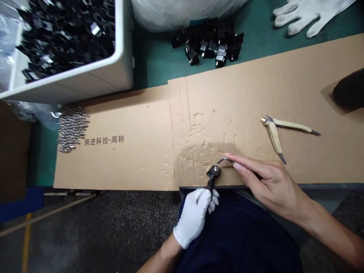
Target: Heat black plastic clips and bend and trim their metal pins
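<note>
Bright cardboard (pixel 136 163), dim floor (pixel 127 223)

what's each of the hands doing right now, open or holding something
Left hand: gloved, closed, holding a black part.
Right hand: bare, closed, holding a bent metal rod between thumb and fingers.

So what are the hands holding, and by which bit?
Left hand: the black fitting, by its narrow end. Right hand: the bent metal rod, just behind its bend.

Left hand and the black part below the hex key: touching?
Touching. The head view shows the gloved left hand gripping the black part by its narrow lower end.
</note>
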Demonstrator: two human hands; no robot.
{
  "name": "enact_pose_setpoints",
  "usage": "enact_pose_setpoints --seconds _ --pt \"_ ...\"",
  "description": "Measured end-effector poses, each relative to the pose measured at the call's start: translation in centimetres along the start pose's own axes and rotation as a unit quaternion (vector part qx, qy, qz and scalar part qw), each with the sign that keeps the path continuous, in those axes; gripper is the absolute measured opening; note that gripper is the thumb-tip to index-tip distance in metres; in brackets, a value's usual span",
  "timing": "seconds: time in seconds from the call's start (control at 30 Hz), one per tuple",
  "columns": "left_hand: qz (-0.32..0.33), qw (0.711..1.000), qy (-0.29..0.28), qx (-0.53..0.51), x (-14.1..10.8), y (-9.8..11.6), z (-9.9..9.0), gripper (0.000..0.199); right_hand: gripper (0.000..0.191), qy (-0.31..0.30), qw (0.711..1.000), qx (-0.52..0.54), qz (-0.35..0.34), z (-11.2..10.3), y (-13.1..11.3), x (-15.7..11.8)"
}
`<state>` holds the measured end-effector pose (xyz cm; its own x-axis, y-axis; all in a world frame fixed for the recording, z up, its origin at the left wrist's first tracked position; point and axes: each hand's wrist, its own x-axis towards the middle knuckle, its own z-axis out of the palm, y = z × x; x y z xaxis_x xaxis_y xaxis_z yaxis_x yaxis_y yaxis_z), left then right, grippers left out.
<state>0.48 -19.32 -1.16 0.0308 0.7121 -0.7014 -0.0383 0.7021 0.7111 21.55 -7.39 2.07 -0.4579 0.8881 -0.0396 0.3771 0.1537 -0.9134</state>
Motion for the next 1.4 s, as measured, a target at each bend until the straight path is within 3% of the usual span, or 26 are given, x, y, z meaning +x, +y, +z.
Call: enact_pose_setpoints --seconds 0.67,0.87,1.13,1.4 --pt "0.014 0.998 -0.007 0.061 -0.3 -0.1 -0.3 0.055 0.038 -0.116 0.992 -0.030 0.038 -1.4 -0.7 0.4" --pt "0.040 0.997 -0.016 0.063 -0.2 0.6 -0.1 0.060 0.038 -0.115 0.991 -0.001 0.073 -1.1 -0.8 0.1" --pt "0.066 0.995 -0.049 0.064 -0.3 0.6 -0.1 0.061 0.035 -0.095 0.991 0.036 0.084 1.0 -1.1 -0.9" --pt "0.077 0.992 -0.037 0.094 -0.2 0.2 0.0 0.059 0.037 -0.077 0.992 0.049 0.088 0.8 -1.5 -1.5"
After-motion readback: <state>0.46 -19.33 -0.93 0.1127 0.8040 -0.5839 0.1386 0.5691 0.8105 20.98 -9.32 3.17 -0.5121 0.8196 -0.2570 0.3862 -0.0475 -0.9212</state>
